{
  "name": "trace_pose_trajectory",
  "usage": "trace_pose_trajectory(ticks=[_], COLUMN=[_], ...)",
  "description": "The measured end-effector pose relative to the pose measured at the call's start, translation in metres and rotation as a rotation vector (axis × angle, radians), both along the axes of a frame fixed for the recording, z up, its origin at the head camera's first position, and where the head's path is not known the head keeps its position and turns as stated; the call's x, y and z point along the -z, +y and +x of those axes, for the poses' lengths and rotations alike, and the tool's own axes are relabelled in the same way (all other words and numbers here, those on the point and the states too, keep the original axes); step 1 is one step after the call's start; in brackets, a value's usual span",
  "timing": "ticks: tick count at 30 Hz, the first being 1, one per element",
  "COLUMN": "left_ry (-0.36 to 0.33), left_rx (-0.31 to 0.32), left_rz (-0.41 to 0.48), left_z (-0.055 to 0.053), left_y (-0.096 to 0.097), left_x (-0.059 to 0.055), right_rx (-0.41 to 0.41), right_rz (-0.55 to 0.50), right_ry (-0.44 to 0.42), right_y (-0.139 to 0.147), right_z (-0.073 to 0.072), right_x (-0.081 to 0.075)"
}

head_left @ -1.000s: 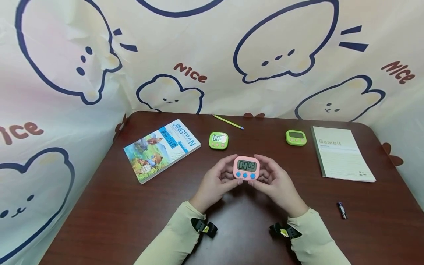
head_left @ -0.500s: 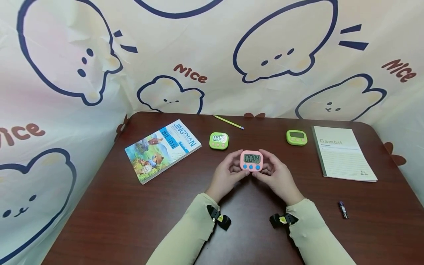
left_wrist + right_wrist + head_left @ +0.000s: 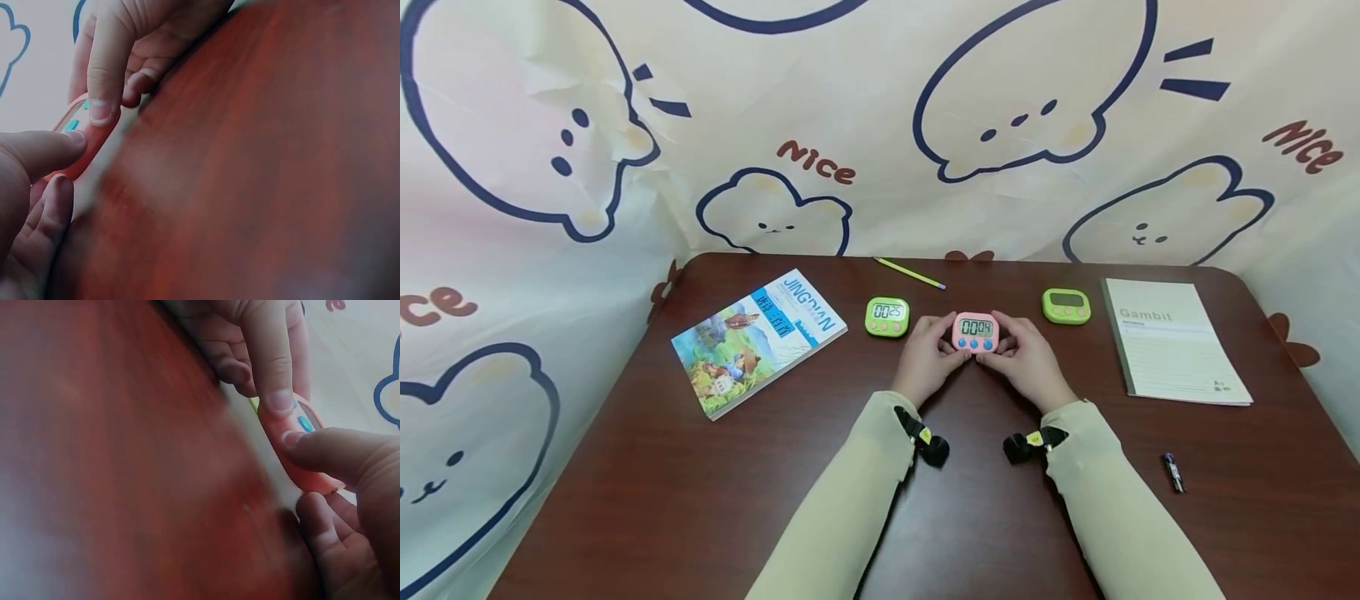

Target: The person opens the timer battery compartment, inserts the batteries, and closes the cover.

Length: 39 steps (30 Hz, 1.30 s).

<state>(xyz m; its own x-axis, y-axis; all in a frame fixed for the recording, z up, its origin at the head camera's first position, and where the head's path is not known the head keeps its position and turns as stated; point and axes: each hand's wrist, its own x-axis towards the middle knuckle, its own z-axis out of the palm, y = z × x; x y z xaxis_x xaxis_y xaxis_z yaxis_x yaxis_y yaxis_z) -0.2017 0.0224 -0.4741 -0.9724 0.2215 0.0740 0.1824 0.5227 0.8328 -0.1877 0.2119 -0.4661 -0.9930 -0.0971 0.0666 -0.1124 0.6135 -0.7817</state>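
Between both hands is a pink digital timer (image 3: 976,332), its screen reading 0004 above a row of blue buttons and facing the head camera. My left hand (image 3: 929,358) grips its left side, thumb at the lower edge and fingers at the upper corner. On the right side my right hand (image 3: 1027,360) pinches it the same way. In both wrist views the thumbs press the lower edge of the pink timer (image 3: 94,140) near its blue buttons. A green timer (image 3: 887,317) showing 0025 stands left of the hands. Another green timer (image 3: 1066,307) with a blank screen lies to the right.
A picture-covered book (image 3: 760,343) lies at the left of the dark brown table (image 3: 700,500). A white notebook marked Gambit (image 3: 1176,342) is at the right, with a short dark marker-like object (image 3: 1173,472) below it. A yellow-green pencil (image 3: 910,273) lies near the back edge.
Both hands have carried the pink timer forward and slightly right, toward the gap between the green timers. Its display has gone from 0003 to 0004. The head view has shifted slightly.
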Motion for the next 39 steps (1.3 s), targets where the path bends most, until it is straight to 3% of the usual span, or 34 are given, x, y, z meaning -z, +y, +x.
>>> trace_pose_trajectory(ticks=[7,15,25,32,39], left_ry=[-0.034,-0.078,-0.107,-0.107,-0.107], left_rx=[-0.020,-0.046,-0.061,-0.078,-0.130], left_rz=[-0.073,-0.078,-0.098,-0.103,-0.017], left_z=[-0.020,-0.026,-0.027,-0.028,-0.013], left_y=[0.005,0.011,0.010,0.010,0.011], left_x=[-0.006,-0.009,-0.008,-0.010,-0.009], right_rx=[-0.035,-0.014,-0.011,0.007,0.106], right_rz=[0.069,0.064,0.077,0.053,-0.073], right_ry=[-0.054,-0.082,-0.123,-0.093,-0.103], right_y=[0.004,0.008,0.007,0.009,0.022], right_z=[-0.024,-0.032,-0.032,-0.032,-0.019], right_x=[-0.002,-0.005,-0.003,-0.005,-0.003])
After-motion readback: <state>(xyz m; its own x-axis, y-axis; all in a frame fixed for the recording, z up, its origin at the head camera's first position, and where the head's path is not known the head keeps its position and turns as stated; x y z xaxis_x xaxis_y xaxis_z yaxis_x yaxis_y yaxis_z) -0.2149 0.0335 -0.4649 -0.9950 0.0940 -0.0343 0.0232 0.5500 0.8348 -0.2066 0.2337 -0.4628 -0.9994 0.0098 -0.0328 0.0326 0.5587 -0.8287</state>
